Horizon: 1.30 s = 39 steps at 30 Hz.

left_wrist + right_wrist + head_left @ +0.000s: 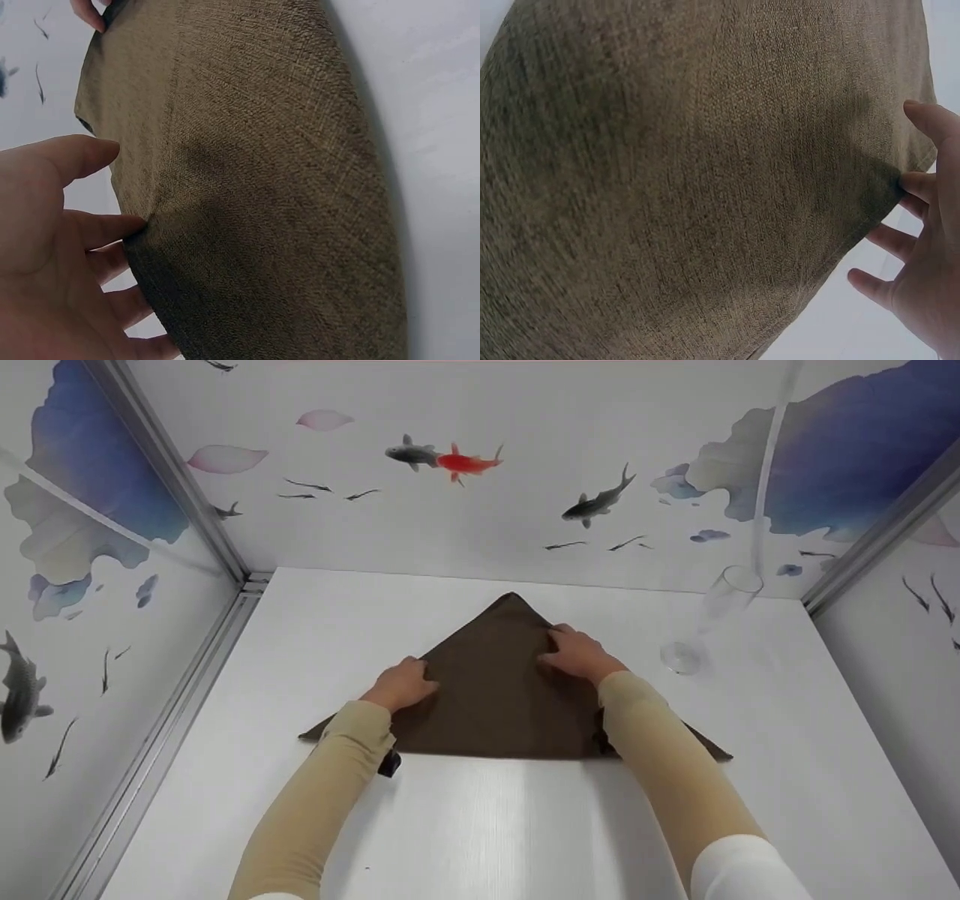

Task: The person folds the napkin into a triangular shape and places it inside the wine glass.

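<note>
Smooth white walls (pixel 450 532), printed with red and grey fish (pixel 469 463), pink petals (pixel 227 459) and blue leaf shapes (pixel 840 457), meet at grey metal corner posts (pixel 178 472) around a glossy white surface (pixel 487 825).

1. Under both my left hand (pixel 403 684) and my right hand (pixel 581 654), the brown cloth (pixel 487 690) is matt and coarsely woven, its threads plain to see.
2. Nearer me than my hands, the white surface (pixel 480 825) looks smooth and fairly glossy, finely streaked, with a bright reflection.
3. Just beyond my right hand, the stemmed glass (pixel 681 658) is clear, smooth and shiny.
4. Behind my hands, the sleeves (pixel 315 802) are matt fabric, slightly wrinkled.
5. Far past my left hand, the grey rail (pixel 171 465) looks like dull metal.
6. Ahead of both hands, the printed wall (pixel 450 529) looks smooth, with a soft sheen.
</note>
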### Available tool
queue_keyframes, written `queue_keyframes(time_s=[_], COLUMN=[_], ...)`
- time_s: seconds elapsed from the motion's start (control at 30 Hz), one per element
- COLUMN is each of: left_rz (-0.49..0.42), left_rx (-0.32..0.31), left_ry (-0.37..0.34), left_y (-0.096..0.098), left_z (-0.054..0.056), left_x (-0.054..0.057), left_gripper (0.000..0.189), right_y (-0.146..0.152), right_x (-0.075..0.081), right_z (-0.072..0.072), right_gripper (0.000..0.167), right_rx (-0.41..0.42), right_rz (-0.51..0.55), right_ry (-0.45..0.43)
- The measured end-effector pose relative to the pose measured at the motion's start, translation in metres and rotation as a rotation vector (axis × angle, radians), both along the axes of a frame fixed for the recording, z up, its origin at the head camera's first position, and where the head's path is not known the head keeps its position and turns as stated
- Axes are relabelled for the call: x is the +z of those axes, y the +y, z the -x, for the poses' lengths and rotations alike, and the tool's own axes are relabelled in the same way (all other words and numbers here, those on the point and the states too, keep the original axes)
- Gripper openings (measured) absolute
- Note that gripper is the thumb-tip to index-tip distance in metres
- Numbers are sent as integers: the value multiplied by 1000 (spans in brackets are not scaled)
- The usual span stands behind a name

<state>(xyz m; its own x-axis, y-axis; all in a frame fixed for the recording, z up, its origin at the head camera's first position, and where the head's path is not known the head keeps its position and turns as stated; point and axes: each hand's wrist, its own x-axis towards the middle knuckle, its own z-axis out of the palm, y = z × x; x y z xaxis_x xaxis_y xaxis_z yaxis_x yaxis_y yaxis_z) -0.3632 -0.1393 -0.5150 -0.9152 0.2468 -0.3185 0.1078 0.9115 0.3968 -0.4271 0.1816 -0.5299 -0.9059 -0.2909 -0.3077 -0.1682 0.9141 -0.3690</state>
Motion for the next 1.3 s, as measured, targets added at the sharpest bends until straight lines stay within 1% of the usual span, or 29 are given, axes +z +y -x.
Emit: queue_keyframes(time_s=[0.07, 0.1, 0.2, 0.47, 0.63, 0.77, 0.87, 1.13, 1.3], left_rz=[9, 13, 35, 82, 114, 142, 154, 151, 153], left_rx=[-8, -6, -14, -3, 1, -1, -2, 18, 27], left_ry=[22, 19, 41, 61, 82, 81, 85, 91, 75], left_y=[1, 2, 3, 3, 5, 5, 6, 9, 10], left_z=[2, 3, 5, 7, 10, 13, 14, 16, 19], left_x=[0, -1, -1, 0, -2, -4, -5, -4, -6], left_gripper=[52, 53, 53, 53, 53, 53, 53, 52, 52], right_y=[0, 0, 0, -3, -6, -8, -7, -7, -9], right_x=[-1, -1, -2, -5, -5, -4, -4, -9, -8], right_z=[2, 4, 6, 11, 13, 14, 14, 19, 23], right_gripper=[71, 72, 73, 74, 75, 74, 73, 78, 80], right_rx=[-5, -9, -12, -16, -16, -9, -13, -47, -52], right_rz=[9, 11, 4, -39, -86, -117, -116, -100, -97], right_ry=[-10, -15, -21, -8, 6, 4, 5, 2, -12])
